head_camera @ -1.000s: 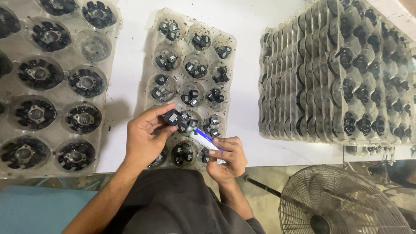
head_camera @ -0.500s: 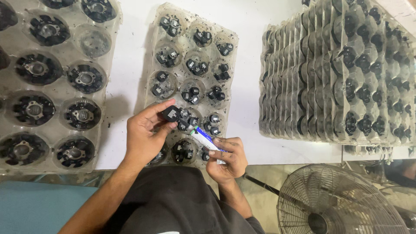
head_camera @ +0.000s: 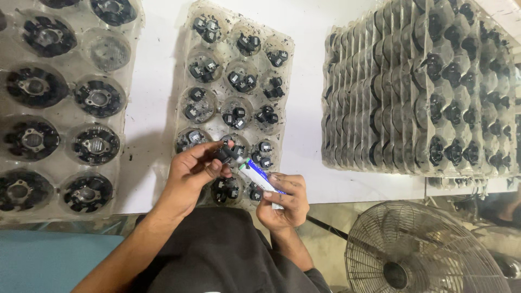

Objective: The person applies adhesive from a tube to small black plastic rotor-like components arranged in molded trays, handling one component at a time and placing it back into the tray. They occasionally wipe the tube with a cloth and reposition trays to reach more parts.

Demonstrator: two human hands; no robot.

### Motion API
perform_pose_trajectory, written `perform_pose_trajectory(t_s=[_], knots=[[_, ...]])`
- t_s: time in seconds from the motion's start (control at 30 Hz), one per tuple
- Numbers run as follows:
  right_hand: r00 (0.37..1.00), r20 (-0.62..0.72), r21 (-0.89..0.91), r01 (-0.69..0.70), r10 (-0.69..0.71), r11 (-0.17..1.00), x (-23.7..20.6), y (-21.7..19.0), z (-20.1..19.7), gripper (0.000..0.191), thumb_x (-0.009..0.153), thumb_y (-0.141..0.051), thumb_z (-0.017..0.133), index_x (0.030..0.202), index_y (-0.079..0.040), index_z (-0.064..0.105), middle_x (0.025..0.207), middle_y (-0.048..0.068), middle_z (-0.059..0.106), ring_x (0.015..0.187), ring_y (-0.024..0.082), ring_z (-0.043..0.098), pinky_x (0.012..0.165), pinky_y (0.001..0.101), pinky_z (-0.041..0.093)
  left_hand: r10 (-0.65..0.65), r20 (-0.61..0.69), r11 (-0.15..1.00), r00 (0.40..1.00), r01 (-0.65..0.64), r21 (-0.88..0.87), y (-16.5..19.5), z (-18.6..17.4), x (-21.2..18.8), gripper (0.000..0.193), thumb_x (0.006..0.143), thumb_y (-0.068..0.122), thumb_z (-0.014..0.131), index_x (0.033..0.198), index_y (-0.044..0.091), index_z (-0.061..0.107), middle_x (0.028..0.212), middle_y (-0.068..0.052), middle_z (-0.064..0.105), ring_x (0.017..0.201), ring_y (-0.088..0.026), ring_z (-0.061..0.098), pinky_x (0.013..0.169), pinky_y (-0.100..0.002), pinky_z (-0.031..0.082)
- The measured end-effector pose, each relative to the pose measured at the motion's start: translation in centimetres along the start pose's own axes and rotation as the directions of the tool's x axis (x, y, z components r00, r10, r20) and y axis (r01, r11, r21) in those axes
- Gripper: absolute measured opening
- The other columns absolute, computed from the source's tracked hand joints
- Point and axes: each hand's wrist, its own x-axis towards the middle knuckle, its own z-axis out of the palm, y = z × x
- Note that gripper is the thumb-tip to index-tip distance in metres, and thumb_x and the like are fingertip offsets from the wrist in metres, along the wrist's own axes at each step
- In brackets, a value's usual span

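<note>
Small white tube (head_camera: 259, 176) with blue label lay tilted at near centre, gripped in right hand (head_camera: 283, 202), its nozzle end touching a small black part (head_camera: 225, 154) held by left hand (head_camera: 190, 176). Clear plastic blister tray (head_camera: 233, 97) of small black parts at centre, another tray (head_camera: 65, 103) at left, stack of trays (head_camera: 418, 87) at right.
</note>
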Motion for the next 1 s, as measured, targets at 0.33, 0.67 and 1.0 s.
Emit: perform_pose_trajectory(t_s=[0.33,0.67,1.0], knots=[[1.0,0.013,-0.005,-0.012,0.012,1.0,-0.2,0.5,-0.2,0.03,0.075,0.02,0.067,0.087,-0.007,0.061,0.094,0.014,0.068,0.084,0.027,0.068,0.074,0.0406,0.066,-0.007,0.054,0.996,0.999,0.012,-0.094,-0.9,-0.7,0.2,0.045,0.097,0.021,0.07,0.135,-0.004,0.065,0.1,-0.006,0.071,0.088,-0.015,0.067,0.084,-0.035,0.061],[0.997,0.043,-0.018,-0.056,0.056,0.998,0.2,0.5,-0.4,0.028,0.073,0.017,0.065,0.085,-0.007,0.061,0.095,0.014,0.069,0.083,0.028,0.069,0.074,0.0382,0.063,-0.068,0.08,0.98,0.994,0.081,-0.18,-1.1,-1.0,0.3,0.041,0.1,0.019,0.064,0.134,-0.004,0.065,0.102,-0.008,0.072,0.088,-0.017,0.066,0.082,-0.036,0.06],[0.955,-0.159,-0.006,-0.256,0.252,0.967,-0.8,3.0,-1.5,0.027,0.086,0.014,0.075,0.097,-0.005,0.059,0.102,0.013,0.068,0.094,0.026,0.066,0.085,0.0368,0.058,0.41,-0.097,0.759,0.907,-0.281,0.587,-0.6,-7.7,11.2,0.04,0.087,-0.007,0.08,0.124,0.0,0.067,0.116,-0.012,0.074,0.099,-0.018,0.074,0.085,-0.024,0.063]])
